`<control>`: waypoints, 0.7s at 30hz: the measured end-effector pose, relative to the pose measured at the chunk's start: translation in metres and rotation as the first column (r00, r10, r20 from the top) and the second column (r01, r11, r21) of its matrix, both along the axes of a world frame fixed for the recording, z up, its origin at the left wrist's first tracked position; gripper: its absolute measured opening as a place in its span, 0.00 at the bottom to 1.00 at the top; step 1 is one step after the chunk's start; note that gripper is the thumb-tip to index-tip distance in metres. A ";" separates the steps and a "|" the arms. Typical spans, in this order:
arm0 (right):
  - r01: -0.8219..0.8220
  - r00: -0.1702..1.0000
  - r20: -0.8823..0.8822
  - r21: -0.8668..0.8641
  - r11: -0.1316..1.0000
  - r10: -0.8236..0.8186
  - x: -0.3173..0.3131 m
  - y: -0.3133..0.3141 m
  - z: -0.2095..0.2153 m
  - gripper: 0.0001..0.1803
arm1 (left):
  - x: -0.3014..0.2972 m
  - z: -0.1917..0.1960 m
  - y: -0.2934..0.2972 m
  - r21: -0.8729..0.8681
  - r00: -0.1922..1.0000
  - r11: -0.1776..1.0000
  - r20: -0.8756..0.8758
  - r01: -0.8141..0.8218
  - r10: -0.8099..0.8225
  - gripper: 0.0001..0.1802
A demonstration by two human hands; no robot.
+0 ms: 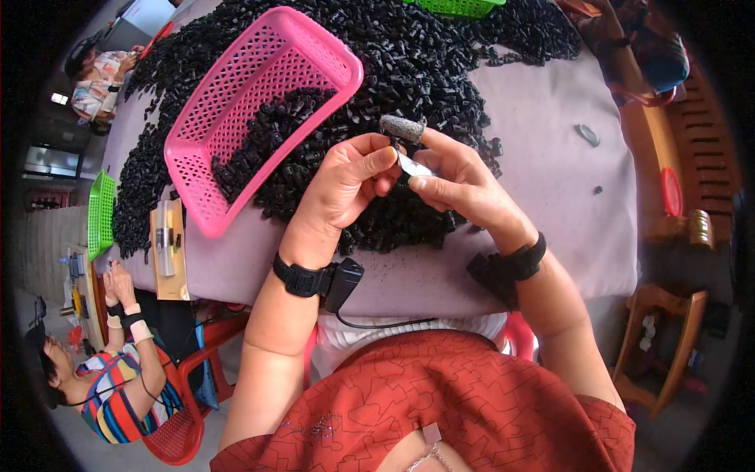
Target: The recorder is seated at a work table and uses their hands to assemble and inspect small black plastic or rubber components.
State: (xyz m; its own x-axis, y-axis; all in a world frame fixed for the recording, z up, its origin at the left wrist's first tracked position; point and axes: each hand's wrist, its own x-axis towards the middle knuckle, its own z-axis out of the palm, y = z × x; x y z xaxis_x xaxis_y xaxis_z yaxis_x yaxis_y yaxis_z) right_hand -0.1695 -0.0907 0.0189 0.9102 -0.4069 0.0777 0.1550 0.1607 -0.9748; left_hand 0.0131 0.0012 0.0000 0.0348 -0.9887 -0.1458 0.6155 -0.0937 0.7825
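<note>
Over the near edge of a black heap, my left hand (pixel 346 177) is closed in a pinch, and a small black plastic part (pixel 399 147) shows at its fingertips. My right hand (pixel 468 181) grips a small shiny blade (pixel 414 166) between thumb and fingers, its tip against or very close to that part. A grey speckled finger sleeve (pixel 403 128) covers my right index finger. The part's exact shape is mostly hidden by my fingers. Beneath and beyond both hands lies the heap of small black plastic parts (pixel 417 79).
A tilted pink basket (pixel 185 181) at the left holds many black parts. Green baskets (pixel 101 214) stand at the far left and the far edge. A tan card with a clear tube (pixel 174 263) lies near left. Other people sit around the cloth-covered table (pixel 550 157).
</note>
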 end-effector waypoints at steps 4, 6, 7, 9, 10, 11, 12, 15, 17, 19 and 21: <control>-0.040 0.999 -0.030 -0.019 0.999 0.039 -0.001 -0.001 0.004 0.35 | 0.001 -0.002 0.001 0.014 0.999 0.999 -0.026 0.038 -0.037 0.10; -0.063 0.998 -0.022 -0.018 0.998 0.063 -0.001 -0.001 0.004 0.34 | 0.001 0.000 0.001 0.017 0.998 0.999 -0.036 0.047 -0.046 0.10; -0.062 0.998 -0.023 -0.017 0.998 0.062 -0.001 -0.001 0.004 0.34 | 0.002 0.001 0.002 0.018 0.998 0.998 -0.046 0.054 -0.053 0.10; -0.055 0.998 -0.016 -0.018 0.998 0.055 -0.002 0.000 0.004 0.33 | 0.004 0.001 0.003 0.026 0.995 0.996 -0.050 0.089 -0.087 0.10; -0.055 0.998 -0.016 -0.017 0.998 0.054 -0.002 0.001 0.006 0.33 | 0.005 0.001 0.003 0.032 0.991 0.992 -0.052 0.121 -0.119 0.11; -0.058 0.998 -0.014 -0.004 0.998 0.058 -0.002 0.002 0.008 0.33 | 0.006 0.001 0.003 0.032 0.991 0.992 -0.052 0.121 -0.119 0.11; -0.062 0.998 -0.012 0.009 0.998 0.062 -0.002 0.003 0.009 0.33 | 0.006 0.001 0.004 0.037 0.992 0.992 -0.044 0.122 -0.120 0.11; -0.092 0.995 -0.019 0.070 0.993 0.093 -0.002 -0.002 0.005 0.32 | 0.003 0.003 0.003 0.022 0.994 0.994 -0.023 0.105 -0.105 0.11; -0.072 0.997 -0.024 0.065 0.995 0.074 -0.003 -0.002 0.007 0.31 | 0.001 0.006 0.002 0.003 0.996 0.996 -0.012 0.092 -0.092 0.11; -0.053 0.998 -0.027 0.070 0.996 0.055 -0.003 -0.004 0.004 0.30 | 0.003 0.006 0.001 0.022 0.999 0.999 0.007 0.043 -0.043 0.12; -0.060 0.998 -0.013 0.075 0.995 0.061 -0.001 -0.004 0.001 0.30 | 0.004 0.005 0.002 0.023 0.999 0.999 0.025 0.043 -0.043 0.12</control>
